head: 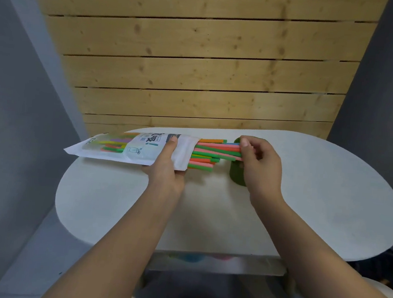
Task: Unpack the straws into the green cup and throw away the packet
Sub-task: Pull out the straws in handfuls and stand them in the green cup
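The packet (130, 148) is a long, flat pouch, white along its edges and at its open mouth, with a clear window through which the coloured contents show, and dark printed lettering and a small line drawing of a jar on its face. It is held roughly level above the white bench (330, 197), its sealed end pointing left and its open end pointing right. The left hand (165, 167) holds it from below near the mouth, thumb laid flat across the front and the other fingers hidden behind, so the grip pinches the pouch between thumb and fingers. A bundle of straws (208, 153) sticks out of the open end: pink, green, orange and a hint of blue, all straight and lying side by side, some reaching further out than others. The right hand (260, 165) has its fingers curled around the tips of the longest straws, thumb on top, a grip pinching several pink and green ones together. Just behind and below that hand stands the green cup (236, 174), dark green and upright on the bench, mostly hidden by the fingers. Behind the bench rises a wall of pale wooden planks (198, 65) with grey walls on either side.
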